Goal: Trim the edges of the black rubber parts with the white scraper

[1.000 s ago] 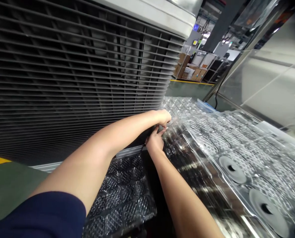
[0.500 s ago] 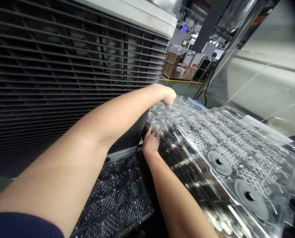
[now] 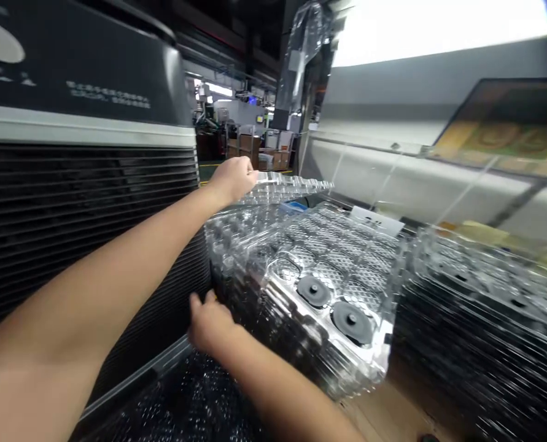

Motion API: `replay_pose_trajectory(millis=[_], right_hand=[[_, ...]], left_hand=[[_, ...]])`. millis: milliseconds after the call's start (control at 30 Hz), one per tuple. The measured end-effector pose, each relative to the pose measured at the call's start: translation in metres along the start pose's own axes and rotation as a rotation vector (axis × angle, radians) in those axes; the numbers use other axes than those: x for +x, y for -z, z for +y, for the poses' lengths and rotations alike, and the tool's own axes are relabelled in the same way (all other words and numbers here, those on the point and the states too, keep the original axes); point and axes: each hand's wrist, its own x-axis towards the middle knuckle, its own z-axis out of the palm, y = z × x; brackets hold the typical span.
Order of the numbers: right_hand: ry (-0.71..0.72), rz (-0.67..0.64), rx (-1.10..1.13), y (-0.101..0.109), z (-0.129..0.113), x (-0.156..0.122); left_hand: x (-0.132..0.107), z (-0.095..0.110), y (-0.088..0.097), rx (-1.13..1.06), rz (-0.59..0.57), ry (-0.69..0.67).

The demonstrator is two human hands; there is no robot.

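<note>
My left hand (image 3: pixel 236 178) is closed on the near edge of a clear plastic tray (image 3: pixel 287 184), which is raised and tilted above the tray stack behind it. Lower down, my right hand (image 3: pixel 210 322) is beside the lower left side of a stack of clear trays (image 3: pixel 273 319); its fingers are apart and I see nothing in them. Two dark round parts with a central knob, one a disc (image 3: pixel 314 291) and the other a larger disc (image 3: pixel 352 321), sit in front pockets of the top tray.
A black louvred machine (image 3: pixel 84 233) stands close on the left. Another tray stack (image 3: pixel 480 319) is at the right. Dark trays (image 3: pixel 185 405) lie below my arms. A white paper (image 3: pixel 377 221) lies at the back of the middle stack. Shelves with cartons (image 3: pixel 259 150) stand far off.
My left hand has raised a clear tray off the rear stack. My right hand has moved down along the stack's side. The view has tilted up and swung right, showing the right-hand stack.
</note>
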Motion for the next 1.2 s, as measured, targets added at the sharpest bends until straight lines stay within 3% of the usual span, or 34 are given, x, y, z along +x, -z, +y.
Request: replay_pose_trajectory(millis=[133,200,267,333,367,433,500,600,700,800,867,933,1067,1200], right_hand=[[0.301,-0.004,0.348,0.034,0.010,-0.081],[0.408,0.163,0.782,0.063,0.030,-0.124],[0.497,0.448,1.106,0.092,0.054,-0.169],[0.540,0.698,1.261,0.116,0.078,-0.214],[0.548,0.829,1.294,0.125,0.088,-0.237],[0.533,1.099,1.301,0.132,0.106,-0.286],[0.459,1.336,1.265,0.129,0.122,-0.338],[0.283,1.638,1.152,0.109,0.141,-0.426],[0.133,1.897,0.960,0.073,0.143,-0.516],[-0.008,1.858,0.934,0.033,0.127,-0.580],[-0.070,1.801,0.946,0.009,0.115,-0.608],[-0.141,1.857,0.906,-0.013,0.108,-0.628],[-0.267,2.204,0.746,-0.054,0.107,-0.663],[-0.323,2.517,0.675,-0.101,0.112,-0.692]], left_hand=[[-0.030,0.035,0.032,-0.133,0.196,0.009],[-0.057,0.057,0.047,-0.199,0.275,-0.024],[-0.093,0.082,0.053,-0.263,0.329,-0.060],[-0.136,0.109,0.045,-0.310,0.367,-0.293],[-0.158,0.122,0.035,-0.318,0.405,-0.487],[-0.201,0.149,0.007,-0.400,0.451,-0.810],[-0.238,0.179,-0.026,-0.528,0.419,-0.980],[-0.286,0.233,-0.065,-0.767,0.397,-1.085],[-0.325,0.290,-0.080,-1.049,0.328,-1.075],[-0.358,0.334,-0.078,-1.309,0.293,-1.164],[-0.375,0.355,-0.074,-1.422,0.277,-1.224],[-0.386,0.373,-0.072,-1.446,0.237,-1.298],[-0.393,0.415,-0.071,-1.350,0.093,-1.390],[-0.392,0.451,-0.076,-1.320,-0.221,-1.211]])
